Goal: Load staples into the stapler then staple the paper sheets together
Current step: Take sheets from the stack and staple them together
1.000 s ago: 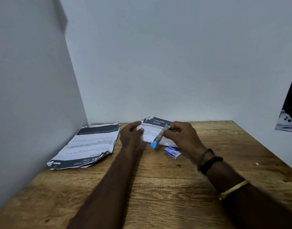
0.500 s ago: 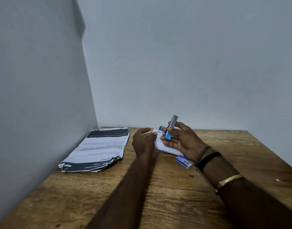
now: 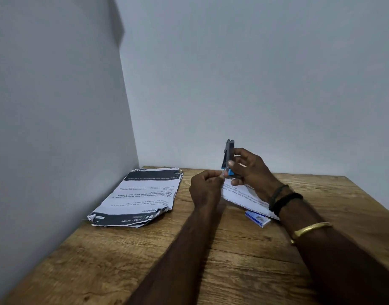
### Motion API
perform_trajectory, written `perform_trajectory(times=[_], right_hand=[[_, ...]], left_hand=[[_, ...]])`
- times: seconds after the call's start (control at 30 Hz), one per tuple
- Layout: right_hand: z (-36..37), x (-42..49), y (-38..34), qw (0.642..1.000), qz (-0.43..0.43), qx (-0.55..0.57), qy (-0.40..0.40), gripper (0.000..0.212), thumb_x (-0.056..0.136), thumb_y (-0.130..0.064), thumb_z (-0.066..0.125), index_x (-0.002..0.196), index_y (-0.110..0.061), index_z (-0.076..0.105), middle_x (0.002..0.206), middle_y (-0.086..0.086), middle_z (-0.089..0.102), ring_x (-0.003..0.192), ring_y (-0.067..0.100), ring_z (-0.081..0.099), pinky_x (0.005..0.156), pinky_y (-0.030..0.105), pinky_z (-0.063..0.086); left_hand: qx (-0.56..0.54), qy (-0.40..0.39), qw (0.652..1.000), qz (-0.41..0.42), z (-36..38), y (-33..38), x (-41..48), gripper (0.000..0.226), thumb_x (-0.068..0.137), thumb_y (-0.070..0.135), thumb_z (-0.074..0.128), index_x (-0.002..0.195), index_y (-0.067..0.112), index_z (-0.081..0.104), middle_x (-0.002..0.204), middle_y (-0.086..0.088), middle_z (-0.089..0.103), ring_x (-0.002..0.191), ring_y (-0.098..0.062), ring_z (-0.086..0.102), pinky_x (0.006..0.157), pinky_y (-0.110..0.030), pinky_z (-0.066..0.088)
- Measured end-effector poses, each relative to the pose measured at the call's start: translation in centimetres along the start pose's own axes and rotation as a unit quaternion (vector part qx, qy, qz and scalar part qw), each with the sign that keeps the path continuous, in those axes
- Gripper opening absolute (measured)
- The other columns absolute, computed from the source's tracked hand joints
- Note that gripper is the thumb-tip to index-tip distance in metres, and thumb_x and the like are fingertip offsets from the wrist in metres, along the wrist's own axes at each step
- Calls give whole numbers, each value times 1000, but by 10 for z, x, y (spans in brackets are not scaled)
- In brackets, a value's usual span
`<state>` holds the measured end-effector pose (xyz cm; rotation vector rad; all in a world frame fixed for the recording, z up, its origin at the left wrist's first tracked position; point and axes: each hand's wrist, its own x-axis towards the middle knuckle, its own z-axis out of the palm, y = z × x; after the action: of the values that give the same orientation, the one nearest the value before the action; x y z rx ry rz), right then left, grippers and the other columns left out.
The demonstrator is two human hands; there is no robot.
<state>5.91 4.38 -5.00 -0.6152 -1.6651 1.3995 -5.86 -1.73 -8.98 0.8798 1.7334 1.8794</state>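
From the head camera, a small blue-and-white staple box [image 3: 257, 219] is lying flat on the grainy wooden table [image 3: 211, 256], below and right of the stapler [image 3: 229, 155]; its contents are not showing. The right hand [image 3: 249, 171] is gripping the slim grey, blue-ended stapler upright above a printed paper sheet [image 3: 239, 194]. The left hand [image 3: 203, 187] is curling its fingers at the stapler's blue end; whether they are pinching anything cannot be told. A crumpled paper stack [image 3: 143, 194] is lying well left of the stapler.
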Motion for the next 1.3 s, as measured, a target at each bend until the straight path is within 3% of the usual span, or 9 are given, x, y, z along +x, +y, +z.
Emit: perform_trajectory(times=[0.23, 0.4, 0.53, 0.63, 0.7, 0.8, 0.9, 1.03, 1.3], right_hand=[[-3, -4, -5, 994, -24, -106, -24, 27, 99, -13, 64, 122, -27, 65, 118, 11, 71, 82, 17, 63, 59, 25, 51], [-7, -4, -7, 992, -39, -113, -33, 32, 98, -10, 64, 129, -17, 64, 120, 15, 69, 81, 25, 55, 61, 30, 48], [-7, -3, -6, 988, -40, -143, -51, 32, 98, -9, 64, 129, -13, 64, 119, 16, 69, 81, 24, 57, 61, 26, 47], [-7, -2, -4, 986, -54, -154, -45, 29, 97, -7, 65, 126, -9, 65, 113, 21, 70, 69, 13, 59, 55, 19, 45], [-6, -1, -2, 985, -67, -158, -31, 26, 97, -5, 65, 122, -8, 66, 109, 21, 71, 70, 11, 65, 59, 16, 50], [-6, 1, 0, 982, -80, -168, -14, 23, 96, -3, 65, 119, -9, 66, 105, 20, 74, 84, 22, 72, 74, 27, 55], [-7, 2, 0, 979, -93, -182, 5, 24, 95, -3, 65, 119, -7, 67, 103, 20, 75, 89, 25, 74, 75, 24, 58], [-8, 2, 0, 967, -105, -230, 33, 21, 95, -6, 66, 116, -8, 68, 102, 16, 74, 96, 31, 72, 87, 39, 60], [-9, 2, 4, 970, -93, -218, 59, 24, 94, -10, 70, 118, -10, 67, 101, 12, 74, 91, 27, 72, 80, 34, 59]], left_hand=[[46, 6, 998, 35, -3, 5, -6, 15, 78, 20, 80, 76, 29, 68, 75, 7, 74, 76, -12, 73, 80, -36, 61], [52, 19, 998, 43, -4, 9, -8, 19, 77, 18, 79, 80, 28, 64, 80, 3, 74, 79, -16, 73, 80, -40, 61], [59, 21, 997, 47, -3, 10, -10, 20, 79, 20, 80, 94, 21, 67, 87, -2, 77, 81, -17, 73, 81, -40, 60], [69, 25, 996, 51, -3, 12, -12, 22, 79, 21, 80, 98, 19, 68, 90, -5, 77, 84, -20, 73, 82, -38, 59], [68, 19, 996, 51, -3, 12, -14, 24, 81, 21, 80, 100, 19, 66, 93, -6, 77, 86, -20, 73, 80, -38, 60], [75, 7, 995, 62, -1, 13, -16, 25, 83, 22, 78, 103, 19, 64, 96, -7, 77, 87, -21, 73, 75, -37, 61], [81, 2, 994, 73, -1, 15, -17, 24, 83, 22, 76, 104, 20, 64, 90, -6, 77, 83, -20, 73, 70, -33, 58], [90, -21, 994, 63, 0, 16, -18, 25, 81, 17, 68, 105, 22, 62, 80, -2, 74, 77, -19, 72, 71, -42, 61], [101, -21, 992, 72, 0, 13, -14, 18, 81, 14, 68, 96, 22, 61, 84, -5, 75, 79, -21, 72, 72, -40, 60]])
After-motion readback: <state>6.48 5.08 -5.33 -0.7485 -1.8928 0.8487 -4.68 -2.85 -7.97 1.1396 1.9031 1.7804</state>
